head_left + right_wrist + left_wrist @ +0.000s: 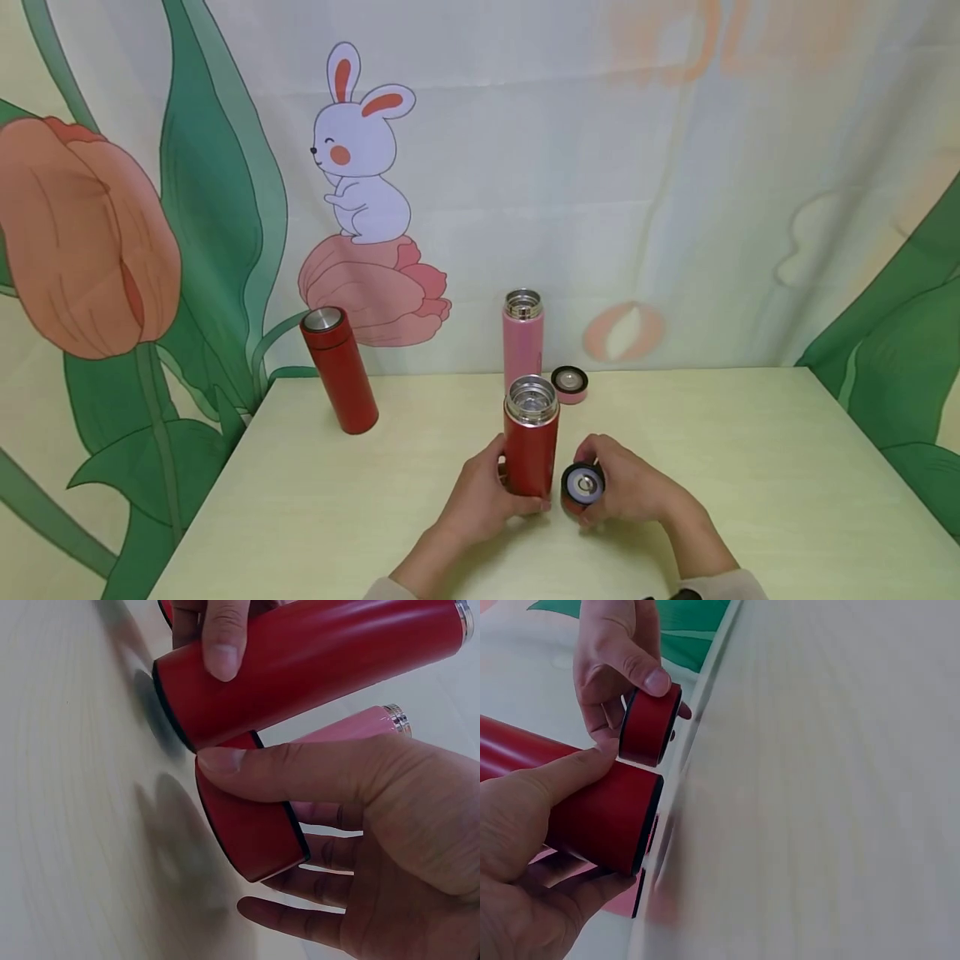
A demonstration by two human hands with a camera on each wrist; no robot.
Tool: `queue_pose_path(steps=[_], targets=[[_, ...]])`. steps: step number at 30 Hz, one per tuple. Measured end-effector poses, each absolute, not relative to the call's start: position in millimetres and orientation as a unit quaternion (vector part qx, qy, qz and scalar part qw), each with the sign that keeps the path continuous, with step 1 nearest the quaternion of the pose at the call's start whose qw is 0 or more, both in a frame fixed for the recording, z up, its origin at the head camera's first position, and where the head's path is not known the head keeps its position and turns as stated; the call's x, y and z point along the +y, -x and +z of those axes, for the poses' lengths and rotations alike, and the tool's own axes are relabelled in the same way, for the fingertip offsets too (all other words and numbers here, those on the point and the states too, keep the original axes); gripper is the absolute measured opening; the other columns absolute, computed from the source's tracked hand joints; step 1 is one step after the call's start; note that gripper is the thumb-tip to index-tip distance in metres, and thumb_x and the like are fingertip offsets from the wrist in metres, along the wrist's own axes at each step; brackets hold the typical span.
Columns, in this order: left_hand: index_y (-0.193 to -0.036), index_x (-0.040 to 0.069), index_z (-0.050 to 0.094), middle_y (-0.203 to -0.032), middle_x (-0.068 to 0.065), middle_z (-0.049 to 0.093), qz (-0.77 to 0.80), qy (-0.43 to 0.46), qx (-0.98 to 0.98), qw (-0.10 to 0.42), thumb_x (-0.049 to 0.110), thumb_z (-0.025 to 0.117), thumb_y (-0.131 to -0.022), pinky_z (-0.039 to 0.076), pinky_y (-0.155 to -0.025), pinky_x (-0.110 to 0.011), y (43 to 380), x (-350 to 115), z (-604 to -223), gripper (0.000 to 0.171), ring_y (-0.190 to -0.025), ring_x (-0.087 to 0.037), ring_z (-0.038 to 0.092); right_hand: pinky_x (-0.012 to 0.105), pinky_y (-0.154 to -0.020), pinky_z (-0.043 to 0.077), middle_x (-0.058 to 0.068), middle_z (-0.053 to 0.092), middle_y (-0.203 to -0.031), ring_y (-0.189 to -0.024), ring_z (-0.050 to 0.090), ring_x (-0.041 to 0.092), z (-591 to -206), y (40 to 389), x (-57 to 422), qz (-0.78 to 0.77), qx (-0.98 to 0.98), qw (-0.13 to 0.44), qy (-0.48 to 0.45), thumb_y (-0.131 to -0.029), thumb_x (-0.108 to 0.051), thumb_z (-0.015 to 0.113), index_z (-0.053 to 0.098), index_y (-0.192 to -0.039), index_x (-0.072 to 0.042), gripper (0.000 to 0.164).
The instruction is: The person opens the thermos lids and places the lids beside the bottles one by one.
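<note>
An uncapped red thermos bottle (531,454) stands upright in the head view, its steel mouth showing. My left hand (483,492) grips it low, thumb on one side and fingers on the other. Just to its right, my right hand (626,483) holds the red lid (582,486) with its inner side facing up. Seen from the right wrist, the thumb lies along the lid (251,817) right beside the base of the bottle (322,667). In the left wrist view a narrow gap shows between the table and the bottle's base (641,825).
Behind the bottle stands an open pink thermos (522,342), with its pink lid (570,383) upturned to the right. A capped red thermos (341,371) is at the left of the pale table (787,483). A printed curtain (510,167) hangs behind.
</note>
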State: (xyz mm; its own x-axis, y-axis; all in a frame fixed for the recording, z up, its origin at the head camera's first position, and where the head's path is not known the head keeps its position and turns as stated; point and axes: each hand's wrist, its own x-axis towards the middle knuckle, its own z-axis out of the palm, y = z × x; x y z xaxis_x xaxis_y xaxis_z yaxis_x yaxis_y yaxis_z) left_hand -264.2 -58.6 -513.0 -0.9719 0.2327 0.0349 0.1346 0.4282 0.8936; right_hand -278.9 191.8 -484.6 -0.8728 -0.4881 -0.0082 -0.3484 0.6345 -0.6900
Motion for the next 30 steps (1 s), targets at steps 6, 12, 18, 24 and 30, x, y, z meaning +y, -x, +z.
queue_pose_path(steps=[6,12,18,24,30], targets=[[-0.136,0.025,0.054,-0.128,0.001,0.066,0.539,-0.107,0.835,0.044,0.026,0.097,-0.072,0.059,-0.096,-0.041,267.9,-64.1,-505.9,0.077,-0.109,-0.021,0.071,0.03,-0.092,0.048,-0.001,0.06,-0.107,-0.101,0.058,0.016,-487.7,278.9,189.4,-0.361,0.901,0.085,0.223,-0.06,-0.017,0.099,0.056,-0.11,-0.013,0.065],[-0.135,0.025,0.055,-0.128,0.0,0.067,0.536,-0.106,0.837,0.03,0.026,0.097,-0.071,0.059,-0.097,-0.042,272.6,-71.6,-500.0,0.076,-0.109,-0.021,0.072,0.03,-0.093,0.049,0.0,0.06,-0.108,-0.101,0.058,0.015,-490.0,280.3,182.5,-0.363,0.905,0.045,0.219,-0.065,-0.02,0.097,0.058,-0.111,-0.013,0.061],[-0.134,0.024,0.055,-0.125,-0.002,0.068,0.534,-0.098,0.84,0.013,0.027,0.096,-0.072,0.06,-0.095,-0.041,277.3,-78.8,-498.1,0.074,-0.106,-0.02,0.072,0.033,-0.095,0.05,0.003,0.058,-0.113,-0.103,0.059,0.014,-489.6,282.1,171.0,-0.369,0.905,0.029,0.21,-0.07,-0.022,0.095,0.059,-0.116,-0.012,0.059],[-0.133,0.023,0.056,-0.126,-0.004,0.069,0.535,-0.08,0.841,0.002,0.029,0.096,-0.073,0.06,-0.095,-0.042,283.1,-88.2,-495.1,0.073,-0.108,-0.022,0.072,0.039,-0.098,0.051,0.002,0.057,-0.113,-0.104,0.06,0.015,-490.6,288.2,160.2,-0.363,0.909,0.012,0.205,-0.072,-0.024,0.094,0.06,-0.12,-0.011,0.06],[-0.137,0.021,0.055,-0.13,-0.007,0.069,0.539,-0.063,0.84,-0.011,0.028,0.096,-0.073,0.059,-0.097,-0.045,291.3,-97.1,-494.0,0.076,-0.116,-0.028,0.07,0.041,-0.101,0.051,0.001,0.057,-0.116,-0.106,0.062,0.015,-494.1,297.4,149.5,-0.365,0.912,-0.022,0.188,-0.075,-0.024,0.093,0.063,-0.12,-0.011,0.056]])
